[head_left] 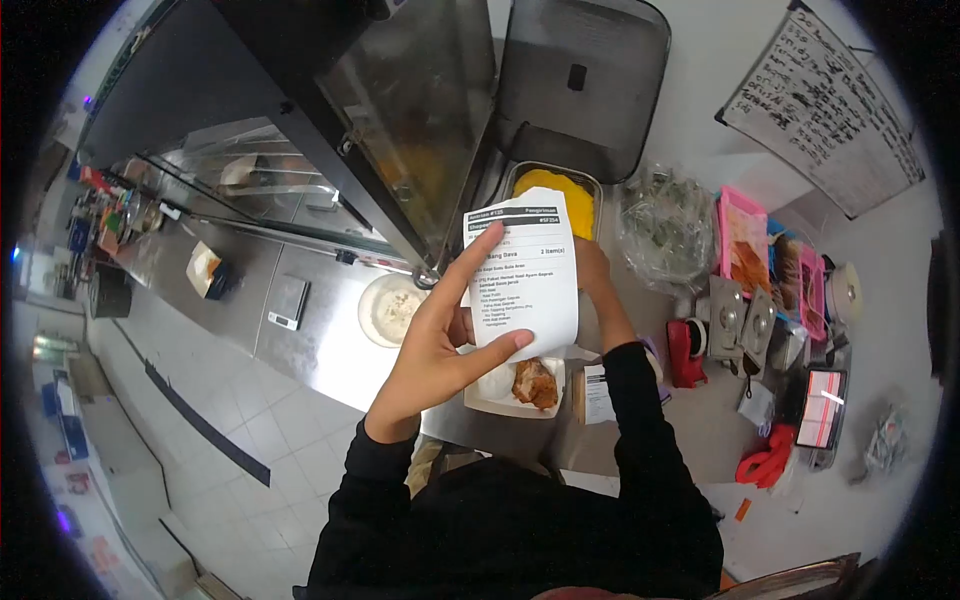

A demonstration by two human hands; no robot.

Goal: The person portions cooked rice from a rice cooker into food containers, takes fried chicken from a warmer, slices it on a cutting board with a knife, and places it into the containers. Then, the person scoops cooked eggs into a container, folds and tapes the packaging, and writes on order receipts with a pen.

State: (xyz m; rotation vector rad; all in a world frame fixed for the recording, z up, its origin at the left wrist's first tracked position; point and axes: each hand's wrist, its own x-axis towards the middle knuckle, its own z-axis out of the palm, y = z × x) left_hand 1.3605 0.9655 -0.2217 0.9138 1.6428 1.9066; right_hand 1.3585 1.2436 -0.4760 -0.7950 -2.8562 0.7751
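Observation:
My left hand (430,345) grips a printed order receipt (535,315), thumb and fingers spread over its face. Behind the paper, my right hand (593,268) reaches toward a metal tray (602,205) with something yellow (570,195) in it. The receipt covers my right fingers, so what they touch is hidden. Just below the receipt sits an open takeaway box (482,404) with white rice (494,386) and a piece of fried chicken (534,385). To its right is a small box with a printed label (598,398).
A bowl (368,335) of white food stands left, beneath the glass display case (400,110). On the right are a plastic bag of greens (665,225), pink baskets (735,205), metal containers (757,325) and a red object (686,350). A whiteboard (820,110) hangs on the wall.

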